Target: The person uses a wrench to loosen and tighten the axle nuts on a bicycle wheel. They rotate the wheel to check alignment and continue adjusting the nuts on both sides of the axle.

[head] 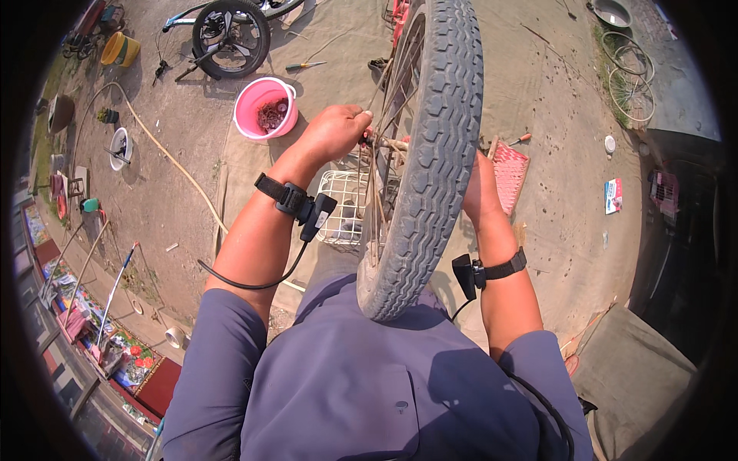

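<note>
A spoked wheel with a worn, thick-treaded rubber tyre (447,132) stands upright before me, its near edge against my shirt. My left hand (340,129) is at the hub on the wheel's left side, fingers and thumb pinched together by the axle end and spokes (376,173); what exactly they grip is too small to tell. On the other side of the tyre is my right hand (479,187), its fingers mostly hidden behind the wheel, so its hold cannot be seen. A white wire basket (340,199) lies below the hub, partly behind the spokes.
A pink bucket (245,109) holding small rusty parts stands left of the wheel. Beyond it lie a screwdriver (305,66) and a bicycle wheel (262,37) on a frame. To the right are a red-and-white woven seat (510,173), another screwdriver (522,139) and bare rims (650,98).
</note>
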`<state>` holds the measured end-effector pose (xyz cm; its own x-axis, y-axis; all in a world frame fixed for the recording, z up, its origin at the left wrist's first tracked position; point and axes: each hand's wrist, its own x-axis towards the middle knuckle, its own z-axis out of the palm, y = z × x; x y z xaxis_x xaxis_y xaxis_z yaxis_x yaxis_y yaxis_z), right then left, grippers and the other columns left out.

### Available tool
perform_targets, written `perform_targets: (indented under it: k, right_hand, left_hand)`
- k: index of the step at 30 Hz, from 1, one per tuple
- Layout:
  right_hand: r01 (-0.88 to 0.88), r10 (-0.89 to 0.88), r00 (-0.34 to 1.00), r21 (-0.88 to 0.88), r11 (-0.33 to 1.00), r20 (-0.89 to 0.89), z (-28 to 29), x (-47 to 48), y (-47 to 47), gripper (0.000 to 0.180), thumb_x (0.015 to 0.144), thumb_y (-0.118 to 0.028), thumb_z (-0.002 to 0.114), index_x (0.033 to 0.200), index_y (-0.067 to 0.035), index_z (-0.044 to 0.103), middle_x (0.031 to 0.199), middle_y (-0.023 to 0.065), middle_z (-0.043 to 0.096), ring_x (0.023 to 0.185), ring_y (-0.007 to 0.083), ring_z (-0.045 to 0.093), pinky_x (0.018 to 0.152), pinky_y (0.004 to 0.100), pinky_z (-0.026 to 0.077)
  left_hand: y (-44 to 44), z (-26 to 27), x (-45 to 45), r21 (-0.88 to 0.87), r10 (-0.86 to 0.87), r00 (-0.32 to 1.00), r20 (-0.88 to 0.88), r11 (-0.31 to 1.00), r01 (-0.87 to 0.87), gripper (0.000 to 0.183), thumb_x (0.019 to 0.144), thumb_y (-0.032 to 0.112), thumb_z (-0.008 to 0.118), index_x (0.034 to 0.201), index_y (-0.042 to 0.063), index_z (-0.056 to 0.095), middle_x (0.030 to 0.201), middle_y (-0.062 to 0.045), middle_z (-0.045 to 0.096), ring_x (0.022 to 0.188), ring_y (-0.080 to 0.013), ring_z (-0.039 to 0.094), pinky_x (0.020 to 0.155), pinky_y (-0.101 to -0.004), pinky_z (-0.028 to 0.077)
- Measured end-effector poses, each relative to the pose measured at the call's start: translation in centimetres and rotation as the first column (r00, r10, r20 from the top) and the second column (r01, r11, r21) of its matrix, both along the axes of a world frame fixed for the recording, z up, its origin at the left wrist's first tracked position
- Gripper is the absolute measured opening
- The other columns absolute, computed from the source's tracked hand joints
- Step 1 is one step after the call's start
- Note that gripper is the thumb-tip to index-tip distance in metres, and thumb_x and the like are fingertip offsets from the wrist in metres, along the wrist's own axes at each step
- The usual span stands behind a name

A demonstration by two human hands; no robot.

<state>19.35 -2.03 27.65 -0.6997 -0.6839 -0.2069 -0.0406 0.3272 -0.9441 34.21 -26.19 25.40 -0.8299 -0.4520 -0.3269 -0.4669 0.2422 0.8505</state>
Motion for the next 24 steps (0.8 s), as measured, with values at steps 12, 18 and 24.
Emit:
perform_targets:
  k: [12,18,24]
  right_hand:
    - [-0.209,0.215,0.971,-0.059,0.976,0.108,0.8,-0.9,1.0,0.038,0.108,-0.02,0.047,0.135,0.004,0.058,0.124,0.0079,0.069,0.108,0.0152,0.066,0.095,0.0308,0.053]
    - [-0.144,0.144,0.982,-0.008,0.99,0.125,-0.1,-1.4,1.7,0.036,0.106,-0.015,0.047,0.134,0.004,0.059,0.124,0.0081,0.069,0.11,0.0154,0.065,0.096,0.0311,0.052]
    - [-0.164,0.164,0.984,-0.005,0.987,0.065,-0.8,-1.5,2.4,0.037,0.107,-0.016,0.044,0.134,0.002,0.06,0.123,0.0065,0.069,0.109,0.0171,0.065,0.096,0.033,0.052]
  left_hand:
    - [-0.2,1.2,-0.3,0.015,-0.028,0.998,0.062,1.0,0.027,0.046,0.098,0.04,0.05,0.09,0.0,0.071,0.085,-0.021,0.071,0.084,-0.0385,0.068,0.081,-0.0471,0.051]
    - [-0.2,1.1,-0.3,0.102,-0.01,0.997,0.071,0.995,0.002,0.051,0.1,0.044,0.052,0.089,-0.002,0.07,0.078,-0.019,0.069,0.076,-0.0325,0.066,0.078,-0.0443,0.051]
    - [0.2,1.1,0.0,0.229,0.052,0.998,0.032,0.972,-0.058,0.055,0.104,0.049,0.053,0.085,0.001,0.07,0.07,-0.005,0.06,0.066,-0.015,0.052,0.063,-0.033,0.042]
